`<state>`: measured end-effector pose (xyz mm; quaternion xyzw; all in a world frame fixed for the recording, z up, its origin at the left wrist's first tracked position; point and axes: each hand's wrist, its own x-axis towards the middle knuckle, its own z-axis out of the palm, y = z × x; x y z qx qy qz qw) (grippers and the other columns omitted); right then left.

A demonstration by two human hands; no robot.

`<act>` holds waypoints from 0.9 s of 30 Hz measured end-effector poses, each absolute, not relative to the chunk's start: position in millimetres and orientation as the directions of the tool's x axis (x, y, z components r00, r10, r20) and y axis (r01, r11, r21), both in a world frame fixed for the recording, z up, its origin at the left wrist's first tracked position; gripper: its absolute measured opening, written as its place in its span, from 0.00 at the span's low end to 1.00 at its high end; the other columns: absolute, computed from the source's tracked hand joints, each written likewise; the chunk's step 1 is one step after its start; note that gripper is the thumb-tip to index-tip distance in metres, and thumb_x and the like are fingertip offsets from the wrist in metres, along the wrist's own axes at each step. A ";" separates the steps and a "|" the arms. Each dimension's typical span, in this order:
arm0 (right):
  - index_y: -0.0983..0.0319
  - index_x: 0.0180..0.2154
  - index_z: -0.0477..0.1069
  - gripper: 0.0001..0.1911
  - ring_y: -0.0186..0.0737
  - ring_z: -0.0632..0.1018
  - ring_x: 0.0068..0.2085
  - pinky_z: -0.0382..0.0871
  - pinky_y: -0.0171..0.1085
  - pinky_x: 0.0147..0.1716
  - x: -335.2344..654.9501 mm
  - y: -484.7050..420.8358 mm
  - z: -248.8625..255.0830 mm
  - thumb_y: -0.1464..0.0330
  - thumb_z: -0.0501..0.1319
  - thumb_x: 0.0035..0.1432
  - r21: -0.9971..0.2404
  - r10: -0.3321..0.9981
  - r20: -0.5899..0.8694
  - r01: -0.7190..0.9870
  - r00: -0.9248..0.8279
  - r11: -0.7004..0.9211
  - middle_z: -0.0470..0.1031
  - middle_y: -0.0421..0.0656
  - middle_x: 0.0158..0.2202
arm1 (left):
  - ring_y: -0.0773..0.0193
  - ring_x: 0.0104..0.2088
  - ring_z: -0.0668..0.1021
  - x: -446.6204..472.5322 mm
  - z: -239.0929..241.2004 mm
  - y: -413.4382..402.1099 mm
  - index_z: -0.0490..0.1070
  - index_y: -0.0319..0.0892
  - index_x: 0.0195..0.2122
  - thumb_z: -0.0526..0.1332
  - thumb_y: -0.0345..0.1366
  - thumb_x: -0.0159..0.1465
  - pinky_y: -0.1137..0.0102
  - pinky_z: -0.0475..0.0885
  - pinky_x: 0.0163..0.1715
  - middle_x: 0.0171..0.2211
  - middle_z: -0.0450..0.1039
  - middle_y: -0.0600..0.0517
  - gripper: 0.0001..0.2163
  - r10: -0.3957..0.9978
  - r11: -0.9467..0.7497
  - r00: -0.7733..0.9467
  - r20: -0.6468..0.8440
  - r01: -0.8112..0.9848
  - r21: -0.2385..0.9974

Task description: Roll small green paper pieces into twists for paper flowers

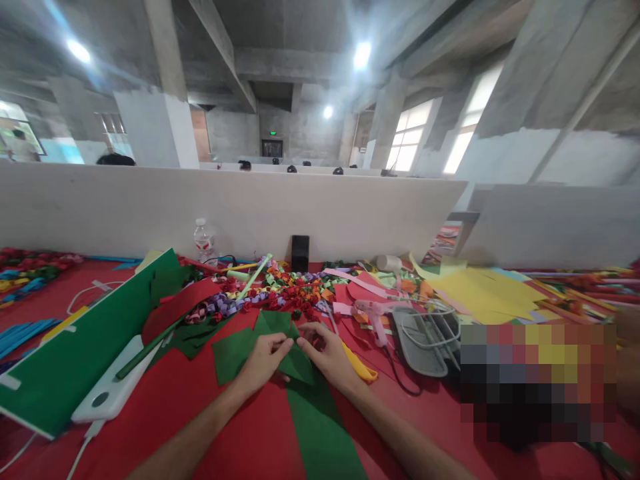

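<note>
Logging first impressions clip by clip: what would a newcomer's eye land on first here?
The left hand and right hand meet at centre, fingers pinching a green paper sheet on the red table cover. Just behind them lies a bright heap of coloured paper curls, with a big green board at the left and yellow sheets at the right.

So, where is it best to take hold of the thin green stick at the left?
Probably take the stick by its near end, pinched from above across its width. That end lies bare on the white slab, with nothing on top of it, while the far end runs in under the red paper.
</note>
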<state>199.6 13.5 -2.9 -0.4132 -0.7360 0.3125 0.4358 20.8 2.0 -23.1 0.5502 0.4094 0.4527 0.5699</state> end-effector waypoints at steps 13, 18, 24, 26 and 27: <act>0.62 0.27 0.69 0.19 0.33 0.65 0.24 0.57 0.32 0.23 200.2 18.6 -6.1 0.54 0.58 0.60 -0.944 0.938 0.281 0.115 -0.203 0.308 0.63 0.36 0.21 | 0.69 0.14 0.72 23.4 -16.0 -1.7 0.62 0.40 0.19 0.70 0.50 0.50 0.75 0.69 0.12 0.16 0.61 0.60 0.21 0.977 -0.017 0.213 0.020 -0.014 1.000; 0.63 0.25 0.69 0.20 0.33 0.65 0.25 0.58 0.32 0.24 197.7 21.0 -8.4 0.54 0.60 0.58 -0.942 0.933 0.300 0.093 -0.201 0.323 0.63 0.36 0.21 | 0.68 0.13 0.73 24.8 -12.1 -3.3 0.62 0.40 0.17 0.69 0.50 0.51 0.76 0.68 0.12 0.15 0.62 0.59 0.21 0.969 -0.021 0.248 0.019 0.008 1.000; 0.63 0.27 0.72 0.19 0.32 0.63 0.22 0.56 0.32 0.22 200.0 24.9 -11.3 0.54 0.60 0.59 -0.953 0.948 0.294 0.033 -0.121 0.300 0.62 0.36 0.19 | 0.65 0.16 0.76 26.0 -21.8 1.0 0.66 0.39 0.22 0.66 0.49 0.56 0.75 0.70 0.14 0.18 0.70 0.55 0.18 0.958 -0.037 0.285 0.019 0.058 0.998; 0.64 0.29 0.73 0.18 0.32 0.65 0.23 0.58 0.32 0.23 202.1 26.8 -10.5 0.54 0.61 0.59 -0.953 0.951 0.304 0.002 -0.056 0.304 0.64 0.37 0.21 | 0.65 0.16 0.76 25.5 -25.3 2.3 0.67 0.39 0.23 0.65 0.49 0.57 0.75 0.69 0.14 0.19 0.71 0.54 0.18 0.956 -0.048 0.292 0.025 0.069 0.996; 0.64 0.31 0.73 0.18 0.33 0.66 0.24 0.58 0.32 0.23 203.1 27.4 -9.8 0.54 0.60 0.59 -0.953 0.953 0.302 -0.016 -0.030 0.302 0.66 0.37 0.22 | 0.65 0.16 0.76 25.1 -26.5 2.8 0.67 0.39 0.24 0.64 0.49 0.58 0.75 0.69 0.14 0.19 0.71 0.54 0.17 0.957 -0.058 0.287 0.036 0.068 0.996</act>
